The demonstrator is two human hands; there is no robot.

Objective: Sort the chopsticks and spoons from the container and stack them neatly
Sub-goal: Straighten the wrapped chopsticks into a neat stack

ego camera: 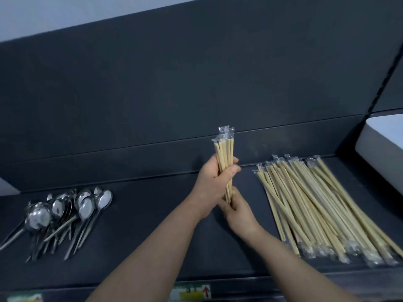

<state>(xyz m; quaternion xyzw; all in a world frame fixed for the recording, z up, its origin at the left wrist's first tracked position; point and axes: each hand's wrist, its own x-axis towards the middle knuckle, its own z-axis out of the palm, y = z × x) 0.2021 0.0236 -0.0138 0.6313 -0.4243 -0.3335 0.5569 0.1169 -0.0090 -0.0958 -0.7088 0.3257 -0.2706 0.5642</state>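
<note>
— Where are we holding the bundle [224,152]?
— Upright, left of the chopstick pile [316,203]; our left hand [212,182] is gripping its middle, right hand [238,211] gripping its bottom, nearer the pile.

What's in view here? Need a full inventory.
held chopstick bundle: several, exact count unclear; pale wood in clear wrappers; upright at centre, above the counter
chopstick pile: many, uncountable; pale wood in clear wrappers; lying roughly parallel on the right of the counter
spoons: a heap, count unclear; silver metal; left of the counter, bowls pointing away from the person
counter: one; dark grey; under both piles
white box: one; white; right edge, cut off by the frame
labels: two; yellow-green, blurred; bottom edge
left hand: one; grips the bundle at mid-length
right hand: one; grips the bundle's lower end
</note>
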